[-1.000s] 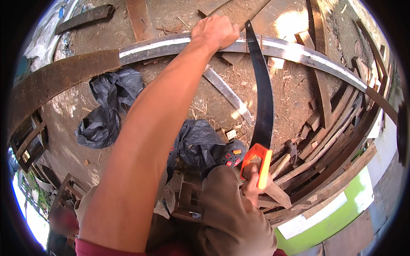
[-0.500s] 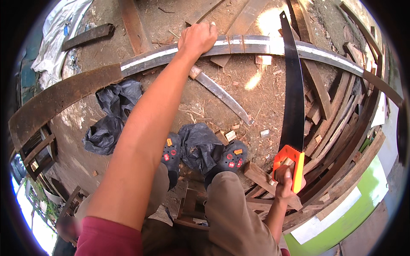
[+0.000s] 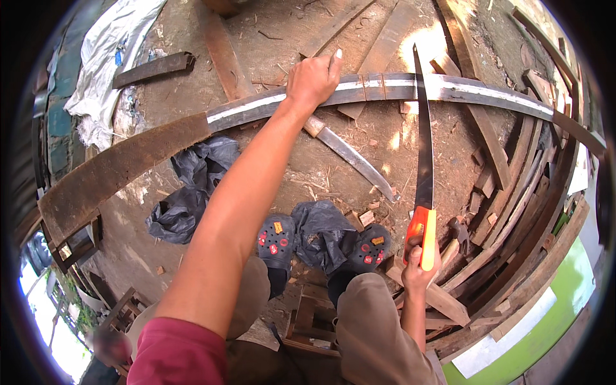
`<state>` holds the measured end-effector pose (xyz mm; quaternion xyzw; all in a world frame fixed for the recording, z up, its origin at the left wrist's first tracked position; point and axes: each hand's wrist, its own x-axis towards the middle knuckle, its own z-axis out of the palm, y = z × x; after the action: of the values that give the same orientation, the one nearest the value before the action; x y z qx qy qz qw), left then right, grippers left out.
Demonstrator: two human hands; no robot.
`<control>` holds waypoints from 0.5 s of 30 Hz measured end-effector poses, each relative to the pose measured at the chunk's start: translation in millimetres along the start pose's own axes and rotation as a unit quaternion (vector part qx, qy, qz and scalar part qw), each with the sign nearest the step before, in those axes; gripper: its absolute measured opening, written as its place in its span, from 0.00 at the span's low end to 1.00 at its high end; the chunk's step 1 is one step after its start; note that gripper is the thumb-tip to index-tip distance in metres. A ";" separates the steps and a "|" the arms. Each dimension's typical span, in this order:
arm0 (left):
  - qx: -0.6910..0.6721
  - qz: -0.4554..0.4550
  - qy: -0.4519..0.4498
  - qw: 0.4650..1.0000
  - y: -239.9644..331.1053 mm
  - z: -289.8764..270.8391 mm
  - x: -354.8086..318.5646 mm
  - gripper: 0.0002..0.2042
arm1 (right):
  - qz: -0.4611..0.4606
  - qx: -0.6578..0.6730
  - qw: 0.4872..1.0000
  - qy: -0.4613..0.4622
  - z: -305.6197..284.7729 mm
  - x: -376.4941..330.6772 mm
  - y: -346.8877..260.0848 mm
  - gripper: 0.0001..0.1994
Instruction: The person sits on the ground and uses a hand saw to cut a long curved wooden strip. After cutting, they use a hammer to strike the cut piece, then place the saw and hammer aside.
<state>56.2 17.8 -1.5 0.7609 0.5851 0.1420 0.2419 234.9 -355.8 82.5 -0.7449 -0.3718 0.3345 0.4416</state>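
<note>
A long wooden plank (image 3: pixel 128 153), bare brown at its left end, runs across the view. Its middle stretch is dark grey with a white stripe and has dark cross lines right of my left hand. My left hand (image 3: pixel 313 80) is closed over the plank, thumb pointing up. In my right hand (image 3: pixel 420 264) is the orange and yellow handle of a handsaw (image 3: pixel 425 154). The saw's dark blade points away from me, seen nearly edge-on, its tip crossing the plank right of the lines. I cannot tell whether it touches the wood.
A machete (image 3: pixel 356 160) lies on the dirt below the plank. Black plastic bags (image 3: pixel 192 192) are near my feet. Stacked lumber (image 3: pixel 545 218) and a hammer (image 3: pixel 458 234) are at the right. A white sack (image 3: pixel 112 58) lies far left; planks (image 3: pixel 388 38) lie beyond.
The saw has moved left along the plank, closer to the cross lines, and its blade has turned from flat to nearly edge-on. My left hand keeps its hold while the view has shifted.
</note>
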 end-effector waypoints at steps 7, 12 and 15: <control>0.065 -0.013 0.005 0.998 -17.6 -6.4 -17.1 0.26 | 0.062 0.021 0.998 0.002 2.3 -7.2 13.7 0.35; 0.049 -0.037 -0.015 0.998 -12.9 -10.5 -17.8 0.26 | 0.050 0.026 0.998 0.014 9.0 -7.4 13.8 0.27; 0.062 -0.041 -0.021 0.997 -15.4 -10.7 -18.5 0.26 | 0.086 -0.021 0.996 0.022 8.3 -9.6 3.6 0.16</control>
<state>33.1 5.3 0.5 0.7527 0.6182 0.0789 0.2122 224.2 -361.8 77.7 -0.7900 -0.3037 0.3473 0.4037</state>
